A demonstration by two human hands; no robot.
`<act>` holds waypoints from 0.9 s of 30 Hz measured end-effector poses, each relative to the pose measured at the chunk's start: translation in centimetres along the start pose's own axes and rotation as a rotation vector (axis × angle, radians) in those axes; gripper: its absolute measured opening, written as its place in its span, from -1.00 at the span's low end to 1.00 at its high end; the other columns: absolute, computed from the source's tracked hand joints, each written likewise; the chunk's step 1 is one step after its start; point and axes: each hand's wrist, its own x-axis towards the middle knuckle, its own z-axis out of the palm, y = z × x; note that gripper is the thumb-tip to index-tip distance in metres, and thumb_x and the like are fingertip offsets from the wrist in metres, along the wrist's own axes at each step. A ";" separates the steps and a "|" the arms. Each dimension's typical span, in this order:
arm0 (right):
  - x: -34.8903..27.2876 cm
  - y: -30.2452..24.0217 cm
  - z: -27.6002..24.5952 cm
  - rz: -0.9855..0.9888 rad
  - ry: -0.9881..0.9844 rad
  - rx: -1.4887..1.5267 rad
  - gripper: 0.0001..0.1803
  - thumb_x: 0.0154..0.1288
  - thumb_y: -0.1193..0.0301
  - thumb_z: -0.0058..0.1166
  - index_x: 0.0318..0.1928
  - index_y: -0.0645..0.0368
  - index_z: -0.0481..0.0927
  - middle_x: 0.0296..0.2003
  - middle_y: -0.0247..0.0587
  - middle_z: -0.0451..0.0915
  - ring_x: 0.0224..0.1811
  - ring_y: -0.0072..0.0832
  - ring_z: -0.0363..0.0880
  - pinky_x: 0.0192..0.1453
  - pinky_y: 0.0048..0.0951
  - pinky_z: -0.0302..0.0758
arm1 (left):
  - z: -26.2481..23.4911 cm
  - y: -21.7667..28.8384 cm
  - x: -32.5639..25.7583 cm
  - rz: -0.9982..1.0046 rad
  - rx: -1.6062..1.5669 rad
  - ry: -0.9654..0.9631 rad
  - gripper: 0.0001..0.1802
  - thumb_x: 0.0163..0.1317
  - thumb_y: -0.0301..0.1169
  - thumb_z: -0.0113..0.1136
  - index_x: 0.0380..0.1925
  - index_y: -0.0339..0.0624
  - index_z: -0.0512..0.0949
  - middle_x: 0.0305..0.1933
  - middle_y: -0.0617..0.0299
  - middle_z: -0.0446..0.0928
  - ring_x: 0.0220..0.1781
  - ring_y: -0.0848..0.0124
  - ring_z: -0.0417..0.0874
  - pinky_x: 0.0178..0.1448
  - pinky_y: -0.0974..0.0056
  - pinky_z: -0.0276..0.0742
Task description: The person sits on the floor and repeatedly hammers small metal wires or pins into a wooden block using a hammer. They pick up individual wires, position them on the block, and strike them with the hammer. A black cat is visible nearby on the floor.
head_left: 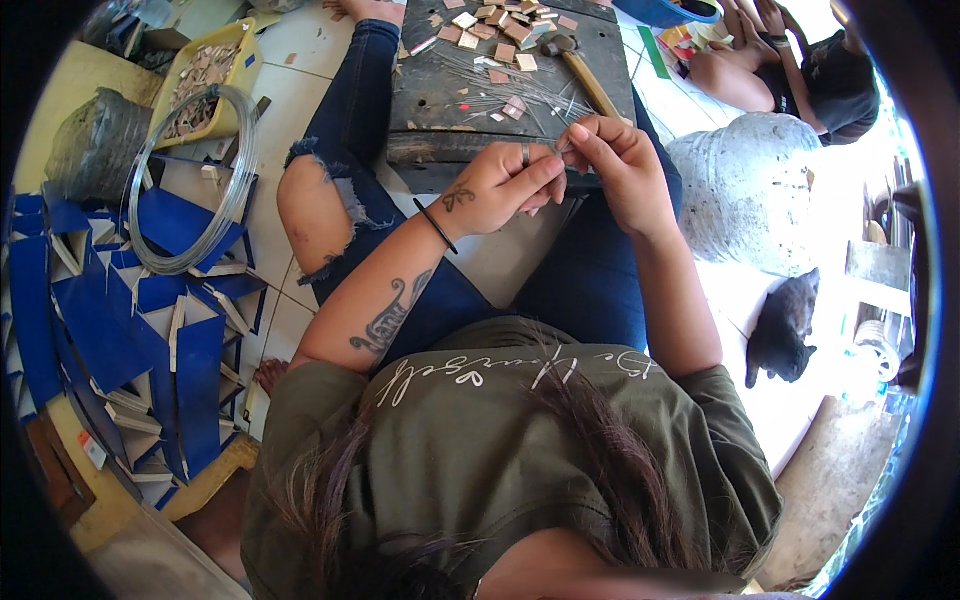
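My left hand (pixel 503 187) is closed, its thumb pressed toward the curled fingers, in front of the near edge of a dark wooden block table (pixel 440 120). Fingertips pinched, my right hand (pixel 630 180) meets it at the same height. Something thin and greyish seems to sit between the fingertips, too small to make out. Just beyond the hands, thin cut wires (pixel 510 95) lie scattered on the table. Small wooden tiles (pixel 497 18) are heaped at its far end. A hammer (pixel 590 82) with a wooden handle rests along the right side.
At left stand a yellow bin (pixel 243 75) of small wood pieces, a wire coil (pixel 135 190) and a pile of blue-and-white wooden pieces (pixel 95 310). To the right are a plastic-wrapped bundle (pixel 745 190), a black cat (pixel 783 330) and another person (pixel 840 80).
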 end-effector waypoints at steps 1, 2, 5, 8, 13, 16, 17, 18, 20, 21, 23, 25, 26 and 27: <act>0.0 0.2 0.1 -0.007 0.004 0.028 -0.74 0.38 0.33 0.04 -0.34 0.29 0.60 -0.43 -0.36 0.57 -0.39 -0.69 0.43 -0.24 -0.62 0.37 | 0.1 0.2 0.1 0.003 0.005 0.004 -0.58 0.46 -0.21 -0.12 -0.46 -0.27 0.51 -0.65 0.39 0.31 -0.62 0.65 0.26 -0.44 0.47 0.32; 0.1 0.3 0.1 -0.017 0.039 -0.063 -0.76 0.37 0.35 0.05 -0.34 0.29 0.60 -0.43 -0.35 0.58 -0.39 -0.68 0.44 -0.24 -0.61 0.38 | 0.1 0.4 0.3 0.004 0.010 0.007 -0.59 0.46 -0.21 -0.11 -0.45 -0.27 0.52 -0.65 0.38 0.32 -0.61 0.65 0.28 -0.44 0.47 0.32; 0.5 0.6 0.0 -0.133 0.141 -0.361 -0.82 0.30 0.40 0.12 -0.34 0.30 0.61 -0.43 -0.29 0.58 -0.40 -0.61 0.49 -0.27 -0.57 0.41 | 0.2 1.1 1.0 -0.021 0.424 0.134 -0.72 0.36 -0.27 0.05 -0.37 -0.26 0.56 -0.60 0.30 0.42 -0.51 0.50 0.43 -0.32 0.38 0.39; 0.9 0.4 -0.4 -0.302 0.226 -0.670 -0.87 0.20 0.45 0.19 -0.34 0.28 0.63 -0.46 -0.21 0.59 -0.43 -0.48 0.54 -0.32 -0.53 0.42 | -0.3 1.9 1.8 0.506 0.941 0.257 -0.83 0.20 -0.34 0.22 -0.33 -0.21 0.60 -0.47 0.22 0.53 -0.30 0.31 0.54 -0.16 0.26 0.41; 1.5 0.4 -0.3 -0.443 0.194 -0.753 -0.91 0.20 0.50 0.18 -0.32 0.28 0.63 -0.41 -0.23 0.58 -0.43 -0.53 0.48 -0.33 -0.55 0.39 | -1.7 2.3 1.9 0.399 1.089 0.222 -0.83 0.05 -0.38 0.32 -0.36 -0.18 0.61 -0.34 0.20 0.58 -0.17 0.23 0.54 -0.05 0.16 0.41; 2.0 0.8 0.0 -0.502 0.175 -0.770 -0.91 0.19 0.50 0.19 -0.33 0.27 0.63 -0.42 -0.21 0.58 -0.46 -0.49 0.46 -0.36 -0.53 0.38 | -1.8 1.6 1.8 0.429 1.186 0.295 -0.84 0.02 -0.41 0.33 -0.38 -0.19 0.61 -0.33 0.19 0.58 -0.19 0.23 0.54 -0.03 0.16 0.42; 1.9 0.9 -0.1 -0.489 0.187 -0.780 -0.91 0.18 0.49 0.20 -0.33 0.27 0.63 -0.42 -0.20 0.58 -0.46 -0.48 0.46 -0.36 -0.52 0.38 | -1.7 1.3 1.8 0.447 1.207 0.325 -0.84 0.01 -0.42 0.34 -0.39 -0.19 0.60 -0.33 0.19 0.58 -0.19 0.23 0.54 -0.02 0.15 0.42; 1.9 0.9 -0.1 -0.471 0.204 -0.792 -0.91 0.18 0.49 0.20 -0.34 0.28 0.63 -0.43 -0.20 0.58 -0.47 -0.48 0.46 -0.36 -0.51 0.38 | -1.6 0.9 1.8 0.472 1.197 0.344 -0.84 0.01 -0.43 0.34 -0.40 -0.20 0.60 -0.33 0.18 0.58 -0.19 0.23 0.54 -0.03 0.15 0.42; 1.8 1.0 -0.1 -0.410 0.240 -0.796 -0.90 0.16 0.48 0.21 -0.36 0.27 0.62 -0.44 -0.18 0.58 -0.45 -0.41 0.48 -0.35 -0.45 0.40 | -1.3 0.3 1.7 0.517 1.173 0.380 -0.85 -0.01 -0.45 0.35 -0.41 -0.20 0.60 -0.33 0.17 0.57 -0.19 0.22 0.54 -0.05 0.16 0.43; 1.8 1.0 0.0 -0.370 0.259 -0.786 -0.90 0.14 0.48 0.21 -0.39 0.27 0.62 -0.46 -0.17 0.57 -0.44 -0.35 0.52 -0.33 -0.40 0.43 | -1.2 0.0 1.6 0.516 1.139 0.387 -0.85 -0.01 -0.46 0.35 -0.41 -0.20 0.60 -0.34 0.16 0.57 -0.20 0.21 0.54 -0.06 0.16 0.43; 1.7 1.0 0.1 -0.354 0.277 -0.795 -0.90 0.13 0.47 0.21 -0.41 0.26 0.62 -0.47 -0.16 0.57 -0.41 -0.28 0.55 -0.30 -0.34 0.45 | -1.2 -0.2 1.5 0.520 1.076 0.402 -0.85 -0.02 -0.47 0.35 -0.42 -0.21 0.59 -0.35 0.15 0.57 -0.21 0.20 0.54 -0.07 0.17 0.44; 1.6 0.8 0.4 -0.387 0.274 -0.836 -0.90 0.13 0.46 0.21 -0.40 0.25 0.63 -0.47 -0.16 0.57 -0.40 -0.25 0.55 -0.28 -0.31 0.45 | -1.2 -0.2 1.4 0.497 1.044 0.399 -0.86 -0.01 -0.47 0.34 -0.42 -0.22 0.59 -0.35 0.15 0.57 -0.22 0.19 0.55 -0.08 0.17 0.45; 1.7 0.7 0.5 -0.443 0.251 -0.863 -0.89 0.14 0.47 0.21 -0.40 0.27 0.62 -0.46 -0.16 0.57 -0.40 -0.28 0.54 -0.29 -0.35 0.45 | -1.2 -0.1 1.3 0.485 1.029 0.397 -0.86 0.00 -0.47 0.34 -0.42 -0.23 0.59 -0.35 0.14 0.57 -0.22 0.19 0.55 -0.09 0.18 0.46; 1.8 0.6 0.6 -0.484 0.230 -0.894 -0.89 0.14 0.47 0.21 -0.40 0.28 0.61 -0.46 -0.16 0.56 -0.40 -0.31 0.53 -0.30 -0.38 0.44 | -1.1 0.1 1.2 0.468 1.030 0.406 -0.86 0.01 -0.47 0.33 -0.42 -0.23 0.58 -0.35 0.15 0.58 -0.23 0.19 0.55 -0.09 0.18 0.46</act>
